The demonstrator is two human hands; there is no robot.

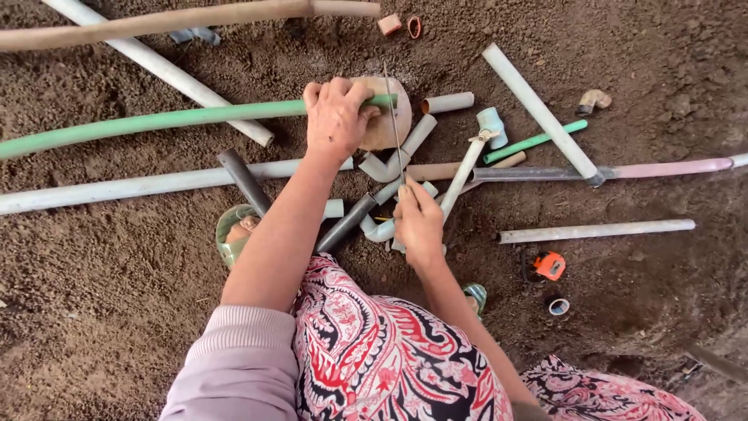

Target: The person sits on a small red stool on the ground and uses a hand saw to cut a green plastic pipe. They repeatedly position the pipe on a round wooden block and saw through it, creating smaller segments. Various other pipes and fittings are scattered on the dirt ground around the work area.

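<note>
The long green pipe (pixel 156 121) lies across the soil, its end resting on a tan block (pixel 383 125); the left hand (pixel 336 117) is clenched over it there, pinning it. The right hand (pixel 418 222) grips a thin saw blade (pixel 394 125) crossing the pipe just beside those fingers. If the pipe rolls, the blade could skid toward the knuckles

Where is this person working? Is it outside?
Probably an outdoor dirt work yard or building site: bare brown soil, many loose plastic pipes lying on it, and an orange tape measure.
</note>
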